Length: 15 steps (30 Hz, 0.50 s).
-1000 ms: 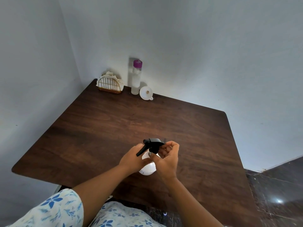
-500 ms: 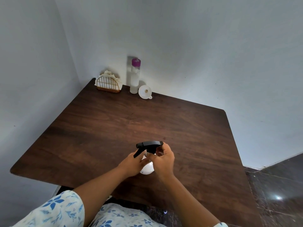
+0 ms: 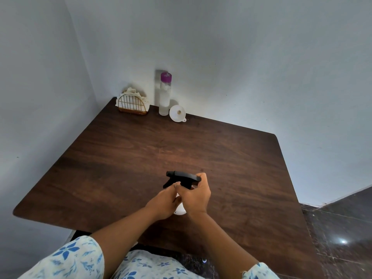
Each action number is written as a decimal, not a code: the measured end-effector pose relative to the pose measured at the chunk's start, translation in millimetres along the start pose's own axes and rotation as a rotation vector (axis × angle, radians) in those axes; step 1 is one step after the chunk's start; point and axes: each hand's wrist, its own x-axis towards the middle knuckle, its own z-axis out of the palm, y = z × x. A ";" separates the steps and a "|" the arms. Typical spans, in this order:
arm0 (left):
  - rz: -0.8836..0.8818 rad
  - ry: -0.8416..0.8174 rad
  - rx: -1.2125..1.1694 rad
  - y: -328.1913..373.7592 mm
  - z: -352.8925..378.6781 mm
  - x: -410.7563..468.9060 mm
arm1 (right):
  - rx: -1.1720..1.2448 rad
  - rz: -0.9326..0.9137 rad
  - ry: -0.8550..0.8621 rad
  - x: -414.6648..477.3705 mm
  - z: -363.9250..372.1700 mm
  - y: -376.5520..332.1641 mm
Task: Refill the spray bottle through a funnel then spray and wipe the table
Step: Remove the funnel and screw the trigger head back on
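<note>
Near the worktop's near edge, left hand grips the spray bottle, right hand its spray head; funnel and tall bottle stand far-left.

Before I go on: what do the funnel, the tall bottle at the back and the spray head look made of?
White cone funnel: probably plastic; opaque, matte, with a moulded hanging tab. Tall clear bottle with purple cap: see-through glass or plastic, cannot tell which; the cap looks plastic. Black trigger spray head: likely moulded plastic, dull black, no shine.

White spray bottle, black trigger head, upright on table; white funnel on its side at far edge.
</note>
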 end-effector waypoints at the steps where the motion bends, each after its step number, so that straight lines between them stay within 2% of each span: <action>1: -0.006 0.001 0.011 0.9 -0.4 0.2 | 0.004 -0.006 0.001 -0.1 0.9 0.0; 6: 0.010 -0.010 0.038 1.8 -1.3 -0.2 | -0.046 -0.062 -0.008 0.7 0.8 3.8; 11: 0.017 -0.020 0.076 0.4 -3.7 0.6 | -0.023 -0.261 -0.047 -5.8 -10.0 15.1; 15: 0.010 -0.011 0.107 1.0 -2.0 2.5 | 0.030 -0.237 -0.074 -5.3 -17.7 18.6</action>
